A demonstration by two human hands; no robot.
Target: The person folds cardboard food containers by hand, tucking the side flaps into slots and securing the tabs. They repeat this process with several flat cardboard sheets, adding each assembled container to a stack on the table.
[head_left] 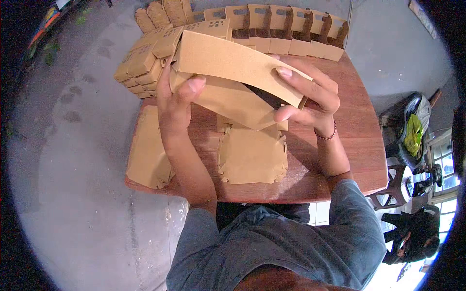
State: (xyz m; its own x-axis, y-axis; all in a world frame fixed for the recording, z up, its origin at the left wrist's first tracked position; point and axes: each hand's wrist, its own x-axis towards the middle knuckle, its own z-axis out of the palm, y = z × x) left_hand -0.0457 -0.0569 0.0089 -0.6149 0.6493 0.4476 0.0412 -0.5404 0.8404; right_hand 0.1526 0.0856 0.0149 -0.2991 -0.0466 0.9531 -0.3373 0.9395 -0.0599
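Reddish-brown wood forms the counter (361, 126) I am looking at, with bare grey around it and a plastic chair (401, 182) off at four o'clock. Closed cartons with lettering on them make a stack (138, 63) towards ten o'clock, and a curved row of cardboard carriers with slots (293, 34) runs from twelve to one o'clock.

At the centre, lifted above the counter, is a partly open cardboard box (230, 56), its long axis slanting from ten o'clock to four. The left hand (174, 105) grips its left end, thumb on the near side; the right hand (318, 97) pinches the other end, one fingertip on the upper panel and another on the lower. From the right hand the box stretches towards ten o'clock, and that hand is the nearer to the dark gap (264, 94) between the two panels. Directly below, at six o'clock, lies a flat notched carton piece (252, 157); another flat sheet (149, 150) sits at eight.

Some left fingers disappear behind the box, so I can't tell how they press. What's inside the gap is too dark to read, the box blocks part of the stack, and the picture's top edge cuts the farthest cartons.
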